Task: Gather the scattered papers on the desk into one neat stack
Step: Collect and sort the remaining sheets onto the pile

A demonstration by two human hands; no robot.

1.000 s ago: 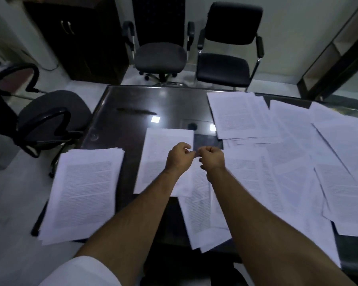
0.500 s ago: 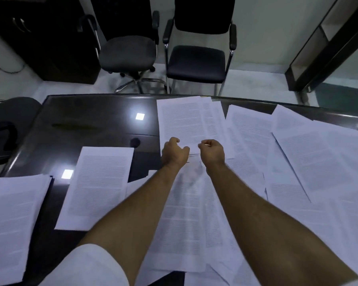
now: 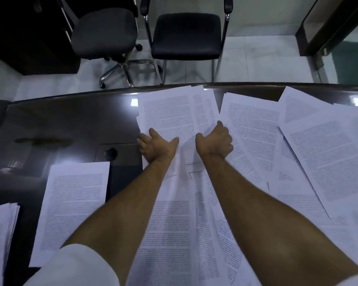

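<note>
Two hands (left (image 3: 156, 146), right (image 3: 214, 141)), two chairs (image 3: 186, 36), one desk (image 3: 60, 124), printed sheets (image 3: 170, 112) too overlapped to count.

An office is showing here: printed white paper sheets (image 3: 322, 153) are covering a glossy dark desk (image 3: 56, 124), black padded chairs (image 3: 186, 34) waiting opposite.
</note>
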